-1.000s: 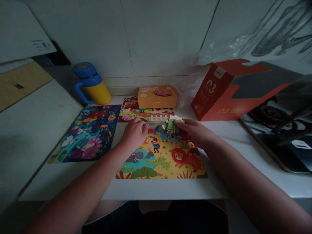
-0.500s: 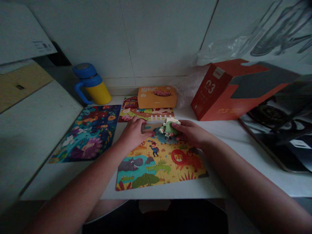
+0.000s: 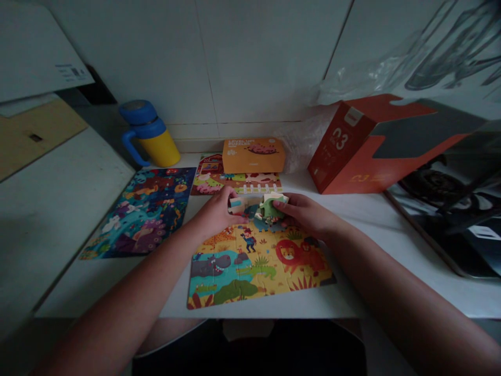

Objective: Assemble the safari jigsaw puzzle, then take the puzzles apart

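A jigsaw puzzle [image 3: 250, 271] with a lion, a hippo and crocodiles lies on the white table in front of me. Over its far left part, my left hand [image 3: 217, 214] curls its thumb and fingers around a pale puzzle piece [image 3: 235, 204] with a blue patch. At the far right part, my right hand [image 3: 303, 211] pinches several green and cream puzzle pieces [image 3: 272, 206], its thumb on top. The two hands are a short way apart. Both hands and the pieces hide part of the puzzle's far edge.
A dark blue jigsaw [image 3: 144, 219] lies to the left. Behind it stands a blue and yellow flask [image 3: 158, 146]. An orange puzzle box [image 3: 253, 156] rests on a farm jigsaw [image 3: 209, 180] at the back. A large red-orange box [image 3: 344, 151] and a black stove [image 3: 450, 224] are on the right.
The piece at my left hand has turned and shows more of its face. The pieces in my right hand have tilted, and that hand has stayed nearly in place.
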A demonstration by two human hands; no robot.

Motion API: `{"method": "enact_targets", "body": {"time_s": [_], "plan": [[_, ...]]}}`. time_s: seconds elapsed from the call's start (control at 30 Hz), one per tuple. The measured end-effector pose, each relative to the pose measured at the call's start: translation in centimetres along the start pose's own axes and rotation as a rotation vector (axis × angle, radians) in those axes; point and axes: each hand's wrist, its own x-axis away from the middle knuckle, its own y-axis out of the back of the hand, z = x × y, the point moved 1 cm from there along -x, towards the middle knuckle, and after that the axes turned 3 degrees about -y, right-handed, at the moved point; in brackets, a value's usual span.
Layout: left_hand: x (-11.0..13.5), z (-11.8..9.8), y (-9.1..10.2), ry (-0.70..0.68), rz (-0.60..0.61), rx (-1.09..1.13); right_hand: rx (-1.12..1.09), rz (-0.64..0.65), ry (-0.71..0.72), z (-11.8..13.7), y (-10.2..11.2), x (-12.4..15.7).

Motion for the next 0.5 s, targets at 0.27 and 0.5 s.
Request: {"method": "enact_targets", "body": {"time_s": [0.27,0.5], "plan": [[0.3,-1.5,0.4,-0.016,0.090,0.438,0.103,-0.143,0.075,0.0,0.2,-0.2],[0.7,-2.9,-1.1,-0.136,0.086,0.526,0.449,-0.172,0.286,-0.3,-0.1,-0.2]]}}
